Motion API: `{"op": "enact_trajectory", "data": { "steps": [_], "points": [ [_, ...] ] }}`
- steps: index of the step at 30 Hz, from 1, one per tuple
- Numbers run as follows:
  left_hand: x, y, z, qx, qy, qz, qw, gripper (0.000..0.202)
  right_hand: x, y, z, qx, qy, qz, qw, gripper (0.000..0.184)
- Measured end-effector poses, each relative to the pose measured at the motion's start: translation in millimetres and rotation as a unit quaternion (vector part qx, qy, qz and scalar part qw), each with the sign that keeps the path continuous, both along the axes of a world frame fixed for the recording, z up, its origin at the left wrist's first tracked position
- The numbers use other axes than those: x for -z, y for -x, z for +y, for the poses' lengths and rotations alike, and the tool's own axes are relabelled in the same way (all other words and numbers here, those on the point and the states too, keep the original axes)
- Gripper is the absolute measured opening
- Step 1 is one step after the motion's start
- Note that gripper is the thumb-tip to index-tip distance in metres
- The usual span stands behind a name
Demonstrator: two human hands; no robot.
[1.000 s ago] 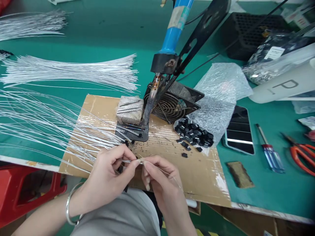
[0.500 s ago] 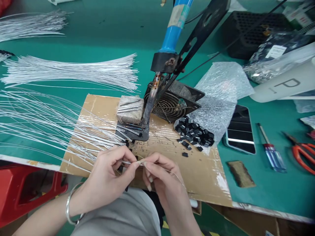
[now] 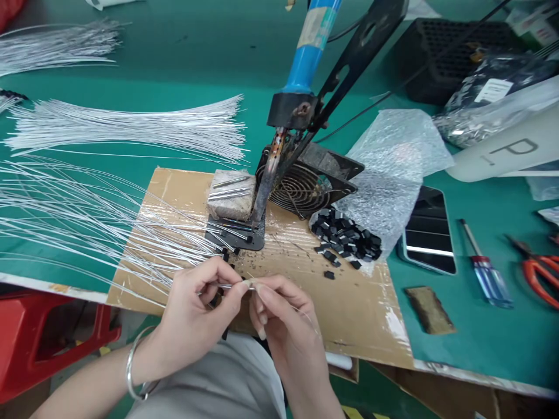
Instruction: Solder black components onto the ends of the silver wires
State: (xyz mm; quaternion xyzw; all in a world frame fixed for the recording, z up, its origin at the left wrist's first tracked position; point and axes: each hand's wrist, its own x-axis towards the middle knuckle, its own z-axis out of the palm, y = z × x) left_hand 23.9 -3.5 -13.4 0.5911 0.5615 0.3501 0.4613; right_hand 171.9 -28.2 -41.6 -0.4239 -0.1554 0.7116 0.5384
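Note:
My left hand (image 3: 198, 317) pinches a thin metal rod (image 3: 225, 286) between thumb and forefinger, low over the cardboard's front part. My right hand (image 3: 288, 314) meets it fingertip to fingertip, pinching a fine wire (image 3: 301, 312) whose tail runs back over the hand. The exact joint between rod and wire is hidden by the fingertips. Just beyond, a soldering iron (image 3: 271, 169) with a blue handle points down in its stand over a small dark plate (image 3: 257, 240). Loose white wires (image 3: 152, 233), several tipped with black pieces, reach in from the left.
Cardboard (image 3: 349, 314) covers the bench front. A fan (image 3: 301, 189) stands behind the iron, near a pile of black connectors (image 3: 345, 235) spilling from a bubble-wrap bag (image 3: 384, 169). Rightward lie a phone (image 3: 428, 233), screwdriver (image 3: 489, 273), brown block (image 3: 430, 310) and orange-handled pliers (image 3: 539, 273). A wire bundle (image 3: 131, 128) lies back left.
Both hands stay pinched together at nearly the same spot. My right hand and wrist have shifted slightly left, and the wire's tail over it has moved with them.

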Motion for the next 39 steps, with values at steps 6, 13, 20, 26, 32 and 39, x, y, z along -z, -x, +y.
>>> {"op": "enact_trajectory", "data": {
  "steps": [6, 13, 20, 26, 32, 39],
  "points": [
    [-0.9, 0.1, -1.3, -0.008, 0.04, -0.029, 0.999, 0.019, 2.8, 0.4, -0.6, 0.0, -0.013, 0.004, 1.0, 0.015],
    [2.4, -3.3, -4.6, -0.026, 0.03, -0.023, 0.999, 0.02, 1.9, 7.4, -2.1, 0.029, -0.015, -0.011, 0.999, 0.017],
    [-0.7, -2.3, -3.3, -0.03, 0.094, -0.051, 0.994, 0.024, 2.5, 2.8, -1.0, 0.021, -0.043, -0.068, 0.997, 0.017],
    [-8.7, -4.0, -0.9, -0.023, 0.116, -0.065, 0.991, 0.023, 0.6, -3.6, 2.0, 0.031, -0.069, -0.129, 0.989, 0.018],
    [-10.3, -3.4, 0.6, -0.03, 0.128, -0.067, 0.989, 0.024, 5.0, -4.5, 3.0, 0.041, -0.07, -0.144, 0.986, 0.016],
    [-7.4, -2.7, 1.7, -0.044, 0.065, -0.054, 0.995, 0.021, 3.3, -4.1, -4.8, 0.025, -0.073, -0.15, 0.986, 0.012]
  ]
}}
